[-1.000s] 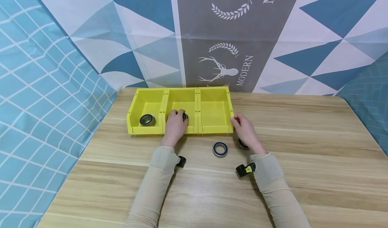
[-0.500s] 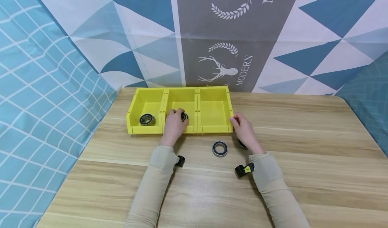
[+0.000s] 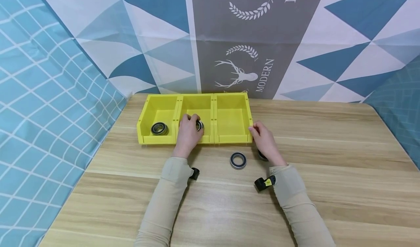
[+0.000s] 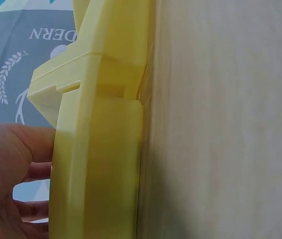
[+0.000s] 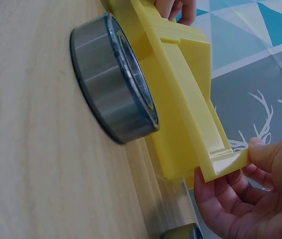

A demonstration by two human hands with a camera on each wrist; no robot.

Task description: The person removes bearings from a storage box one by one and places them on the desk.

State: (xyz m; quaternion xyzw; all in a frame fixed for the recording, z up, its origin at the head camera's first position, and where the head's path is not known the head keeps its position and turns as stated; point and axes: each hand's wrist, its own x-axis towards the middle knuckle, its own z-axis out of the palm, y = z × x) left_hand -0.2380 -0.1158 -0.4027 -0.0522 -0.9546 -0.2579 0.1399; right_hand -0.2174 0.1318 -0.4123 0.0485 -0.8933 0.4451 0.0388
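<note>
Right hand (image 3: 265, 139) pinches right bin (image 3: 233, 139), likely steadying it — left hand (image 3: 188, 134) grips a ring (image 3: 199, 126) inside middle bin (image 3: 197, 103).

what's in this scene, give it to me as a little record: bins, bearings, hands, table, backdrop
bins: three yellow, side by side: left bin, middle bin, right bin
left-bin contents: at least one bearing
left hand: in the middle bin, fingers at a second bearing; exact grip partly hidden
right hand: grips the right bin's outer side
table: wood-grained; third bearing lies flat before the right bin
partly hidden: fourth bearing, beneath the right hand in the head view
backdrop: geometric print, deer head, "MODERN"
</note>
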